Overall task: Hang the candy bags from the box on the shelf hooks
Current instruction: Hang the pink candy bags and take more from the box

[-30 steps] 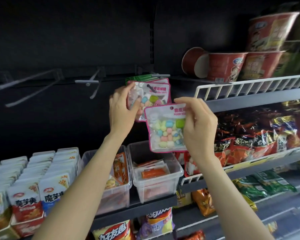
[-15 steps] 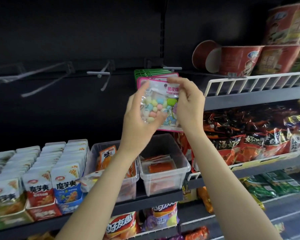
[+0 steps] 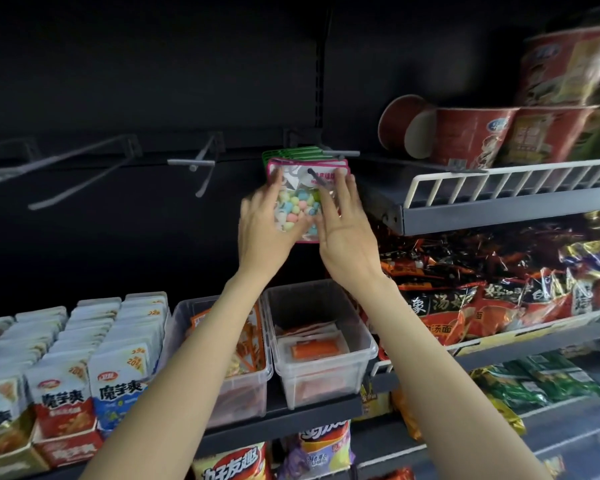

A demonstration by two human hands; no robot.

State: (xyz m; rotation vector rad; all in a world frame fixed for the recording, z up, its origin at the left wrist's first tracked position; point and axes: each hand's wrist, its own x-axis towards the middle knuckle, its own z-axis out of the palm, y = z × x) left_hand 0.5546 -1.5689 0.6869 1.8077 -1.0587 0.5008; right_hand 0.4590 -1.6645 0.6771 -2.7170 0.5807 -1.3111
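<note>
At the centre of the frame a pink-edged candy bag point(image 3: 300, 206) hangs on a shelf hook point(image 3: 317, 178), in front of other bags. The left hand point(image 3: 267, 230) cups its left side, fingers loosely spread; the right hand point(image 3: 343, 226) lies flat with straight fingers against its right side.

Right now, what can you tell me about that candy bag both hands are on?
The candy bag is a flat clear plastic pouch with a pink border and a white header bearing pink print, filled with small pastel balls in pink, blue, yellow and green. It hangs upright on a dark shelf hook whose tip pokes out through its header, in front of more pink and green bags. The left hand and right hand touch its front.
</note>
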